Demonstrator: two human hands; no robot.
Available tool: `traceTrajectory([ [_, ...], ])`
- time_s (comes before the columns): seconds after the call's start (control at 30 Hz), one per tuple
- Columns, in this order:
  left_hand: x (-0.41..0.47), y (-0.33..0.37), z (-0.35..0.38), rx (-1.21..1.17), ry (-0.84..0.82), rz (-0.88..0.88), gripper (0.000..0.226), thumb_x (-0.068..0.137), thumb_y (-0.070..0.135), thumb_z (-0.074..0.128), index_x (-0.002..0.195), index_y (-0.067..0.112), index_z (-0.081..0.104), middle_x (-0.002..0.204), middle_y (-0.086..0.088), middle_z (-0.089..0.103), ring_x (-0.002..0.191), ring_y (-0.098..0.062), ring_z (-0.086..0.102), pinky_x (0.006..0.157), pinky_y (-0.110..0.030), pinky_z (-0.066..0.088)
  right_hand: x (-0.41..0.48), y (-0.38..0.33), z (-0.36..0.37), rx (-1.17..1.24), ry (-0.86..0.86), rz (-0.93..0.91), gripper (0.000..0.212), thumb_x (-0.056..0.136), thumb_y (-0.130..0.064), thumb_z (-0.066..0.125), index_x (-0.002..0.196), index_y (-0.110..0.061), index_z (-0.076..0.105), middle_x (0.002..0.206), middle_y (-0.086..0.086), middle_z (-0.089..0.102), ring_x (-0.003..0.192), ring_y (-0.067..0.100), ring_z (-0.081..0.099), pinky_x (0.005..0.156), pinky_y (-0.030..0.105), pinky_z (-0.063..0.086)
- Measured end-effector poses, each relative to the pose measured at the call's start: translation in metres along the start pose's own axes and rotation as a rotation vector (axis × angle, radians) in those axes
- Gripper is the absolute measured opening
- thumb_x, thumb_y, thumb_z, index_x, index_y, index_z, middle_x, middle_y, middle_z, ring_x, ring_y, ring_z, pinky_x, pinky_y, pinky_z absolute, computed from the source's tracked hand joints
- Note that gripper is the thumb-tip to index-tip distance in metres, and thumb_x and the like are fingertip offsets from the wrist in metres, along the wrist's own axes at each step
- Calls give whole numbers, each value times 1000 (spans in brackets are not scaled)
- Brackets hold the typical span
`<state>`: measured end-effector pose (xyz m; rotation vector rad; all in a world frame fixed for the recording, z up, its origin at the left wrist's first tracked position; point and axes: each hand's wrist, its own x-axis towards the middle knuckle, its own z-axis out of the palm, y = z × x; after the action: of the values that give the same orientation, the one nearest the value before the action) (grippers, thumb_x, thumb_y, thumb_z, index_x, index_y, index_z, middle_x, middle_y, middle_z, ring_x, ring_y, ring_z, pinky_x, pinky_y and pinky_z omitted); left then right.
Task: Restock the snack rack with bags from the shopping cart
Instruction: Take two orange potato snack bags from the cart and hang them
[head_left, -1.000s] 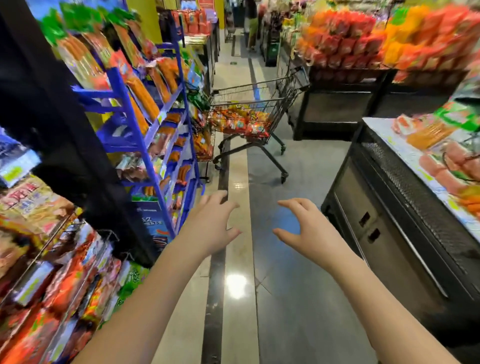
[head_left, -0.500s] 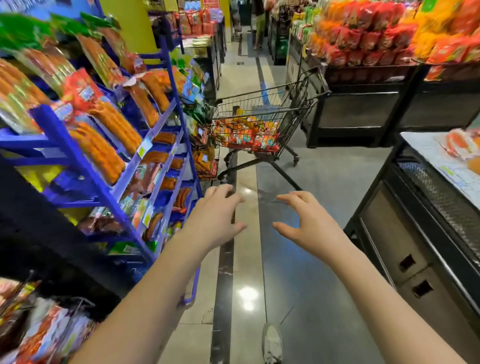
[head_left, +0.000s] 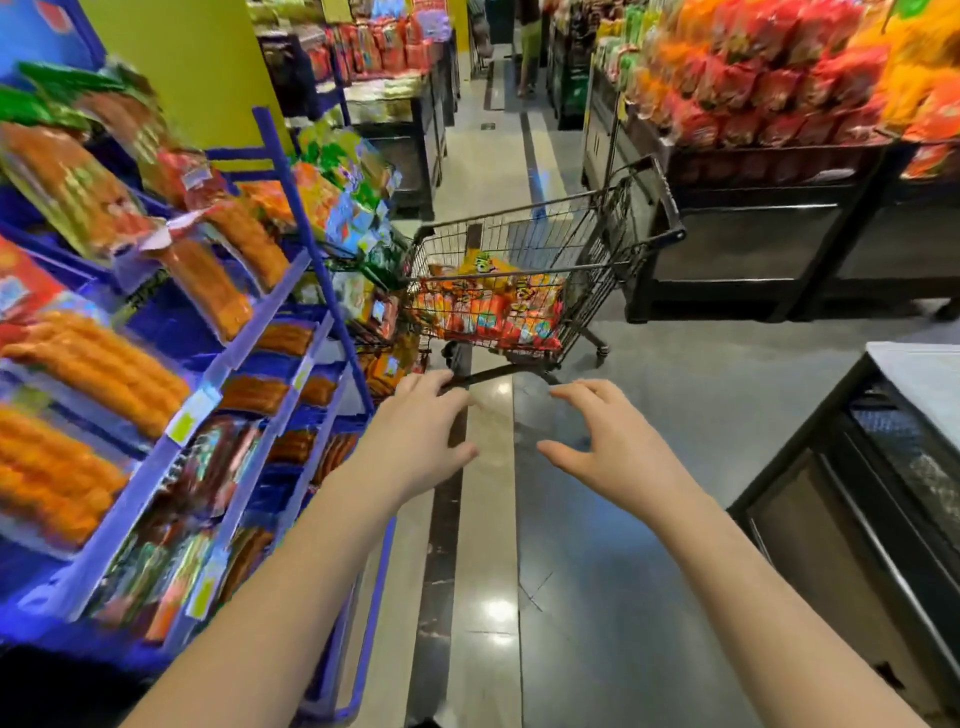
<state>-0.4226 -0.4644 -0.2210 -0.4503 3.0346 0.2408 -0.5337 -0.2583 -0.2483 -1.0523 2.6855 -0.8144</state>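
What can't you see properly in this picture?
All in the head view:
Words on the bags in the cart: too small and blurry.
Packets on the blue rack: smeared by blur, left side cut off by the edge.
Cart's bottom bar: partly behind the left hand.
Person far down the aisle: cut off by the top edge.

Open floor ahead; blue rack left, black counter right
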Motion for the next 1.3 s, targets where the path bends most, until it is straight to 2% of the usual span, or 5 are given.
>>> traceTrajectory([
  [0.17, 84, -24, -2, -14, -8, 10, 65, 94, 53, 66, 151, 29, 46, 164, -1, 28, 152, -27, 22, 120, -46, 31, 81, 15, 5, 4, 2, 24, 64, 90, -49, 71, 147, -35, 46, 148, -8, 43, 132, 18, 51, 106, 42, 49],
  [0.43, 243, -93, -5, -55, -24, 35, 64, 94, 50, 66, 151, 30, 46, 166, -3, 26, 152, -28, 22, 120, -45, 32, 245, 29, 26, -26, 8, 52, 64, 91, -46, 71, 149, -31, 47, 149, -7, 42, 134, 14, 48, 107, 33, 44],
  [0.67, 363, -140, -25, -23, -70, 76, 66, 95, 52, 65, 153, 28, 44, 163, -4, 29, 150, -30, 26, 118, -46, 33, 374, 39, 33, -75, -3, 71, 65, 89, -43, 74, 147, -28, 48, 142, -2, 47, 130, 17, 50, 104, 37, 47],
  [0.8, 412, -152, -29, -46, -105, 75, 64, 94, 50, 66, 152, 30, 46, 165, -5, 27, 151, -31, 24, 118, -47, 33, 421, 54, 35, -84, -27, 82, 69, 89, -45, 74, 150, -27, 47, 147, 1, 46, 134, 19, 48, 109, 38, 45],
  [1.3, 630, -162, -3, -60, -218, -7, 65, 94, 53, 66, 151, 29, 47, 166, -4, 27, 152, -30, 21, 121, -49, 33, 630, 156, 37, 5, -94, 36, 67, 91, -47, 72, 149, -27, 47, 145, -5, 45, 134, 14, 48, 108, 32, 45],
])
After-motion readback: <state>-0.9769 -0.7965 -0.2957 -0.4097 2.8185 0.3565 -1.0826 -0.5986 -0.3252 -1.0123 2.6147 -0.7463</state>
